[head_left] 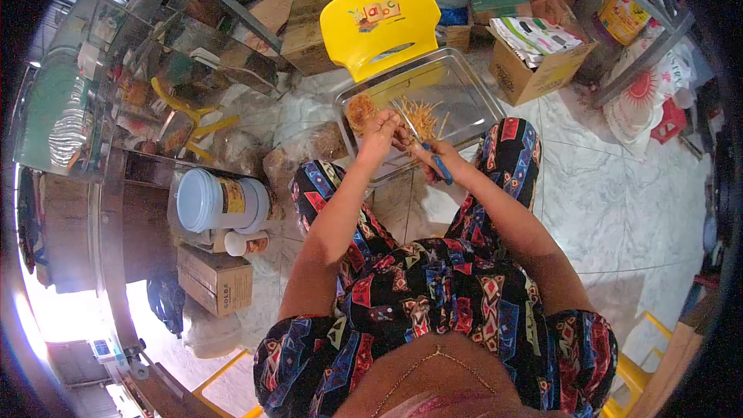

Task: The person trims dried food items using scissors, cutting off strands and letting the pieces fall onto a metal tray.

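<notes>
In front of my knees a clear plastic tray (472, 81) rests against a yellow chair (379, 23). Thin tan-orange strips (422, 118) lie loosely inside it. A rounded orange-brown clump (360, 111) sits in its left corner. My right hand (437, 159) is closed around the handle of a blue-handled knife (443, 170), whose narrow blade points up and left over the strips. My left hand (381, 135) is closed in a pinch beside the blade, above the tray's near side. What its fingertips hold is too small and partly covered to name.
Light-blue buckets (205, 200), a small white tub (246, 243) and a cardboard carton (217, 279) are at my left. An open box (538, 66) of packets stands beyond the tray on the right. Metal shelf legs (650, 54) and a white sack (642, 104) are further right.
</notes>
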Demonstrator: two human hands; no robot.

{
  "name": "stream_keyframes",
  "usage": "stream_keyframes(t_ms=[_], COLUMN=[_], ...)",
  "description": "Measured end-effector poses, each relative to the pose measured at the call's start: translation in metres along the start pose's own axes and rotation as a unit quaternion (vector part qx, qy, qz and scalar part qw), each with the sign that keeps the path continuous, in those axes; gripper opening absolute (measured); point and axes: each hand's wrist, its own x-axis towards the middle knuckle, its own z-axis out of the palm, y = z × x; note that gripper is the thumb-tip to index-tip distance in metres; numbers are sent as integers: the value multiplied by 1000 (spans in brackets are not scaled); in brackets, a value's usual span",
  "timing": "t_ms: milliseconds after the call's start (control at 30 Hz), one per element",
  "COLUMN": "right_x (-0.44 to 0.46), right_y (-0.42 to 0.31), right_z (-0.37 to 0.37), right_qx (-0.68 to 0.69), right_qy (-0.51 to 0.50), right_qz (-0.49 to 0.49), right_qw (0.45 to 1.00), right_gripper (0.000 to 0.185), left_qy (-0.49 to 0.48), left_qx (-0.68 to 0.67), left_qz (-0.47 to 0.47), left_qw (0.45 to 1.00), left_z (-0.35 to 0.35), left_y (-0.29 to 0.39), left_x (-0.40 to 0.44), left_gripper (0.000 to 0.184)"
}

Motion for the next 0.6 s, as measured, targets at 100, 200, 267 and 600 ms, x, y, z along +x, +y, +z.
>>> stream_keyframes(t_ms=[100, 200, 267, 600], right_x=[-1, -11, -10, -7], right_y=[-3, -17, -15, -14], right_z=[-2, 0, 0, 0], right_qx=[-9, -21, -23, -28], right_qy=[1, 18, 22, 29], right_qz=[30, 21, 24, 15], right_qw=[1000, 999, 999, 999], right_gripper=[49, 47, 45, 43], left_qy=[1, 11, 23, 42], left_qx=[-28, -31, -33, -48], left_qz=[-13, -6, -1, 11], left_qw=[1000, 999, 999, 998], left_z=[1, 3, 4, 0], left_y=[1, 4, 5, 0], left_x=[-1, -3, -4, -1], left_gripper=[14, 18, 18, 15])
